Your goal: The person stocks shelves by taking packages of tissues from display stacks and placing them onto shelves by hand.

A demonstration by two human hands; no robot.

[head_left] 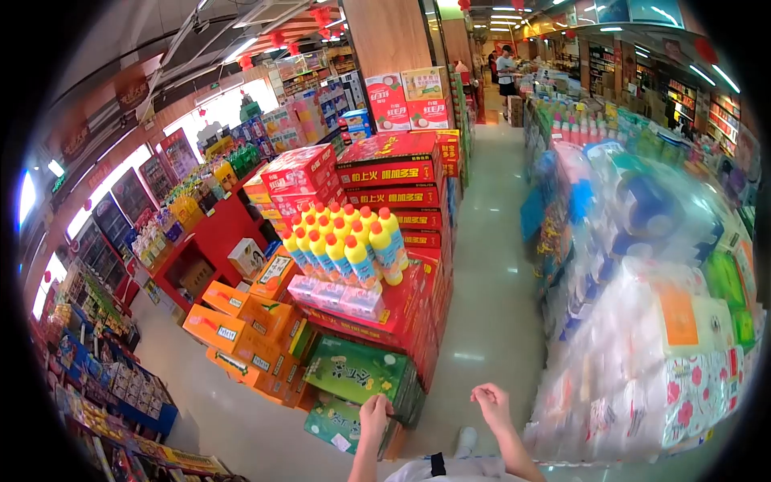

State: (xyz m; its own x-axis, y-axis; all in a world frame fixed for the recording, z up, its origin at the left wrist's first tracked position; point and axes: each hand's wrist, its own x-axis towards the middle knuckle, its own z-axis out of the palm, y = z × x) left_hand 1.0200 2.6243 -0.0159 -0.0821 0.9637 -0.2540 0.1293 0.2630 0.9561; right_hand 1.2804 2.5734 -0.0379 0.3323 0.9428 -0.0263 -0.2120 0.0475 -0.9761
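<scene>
My left hand (pixel 376 414) is held low in front of my body, its fingers closed. A small dark bit shows beside its fingertips, too small to name. Behind it, in the view, are green cartons (pixel 357 371) stacked on the floor; I cannot tell whether the hand touches them. My right hand (pixel 492 402) hangs over the aisle floor, fingers curled in towards the thumb, with nothing visible in them. It is apart from the left hand and from the wrapped tissue packs (pixel 634 345) on the right.
Yellow bottles with red caps (pixel 345 245) and pink packs (pixel 337 296) stand on red cartons (pixel 393 173). Orange cartons (pixel 241 321) lie to the left. A tiled aisle (pixel 486 265) runs ahead between the stacks. A person (pixel 506 72) stands far down it.
</scene>
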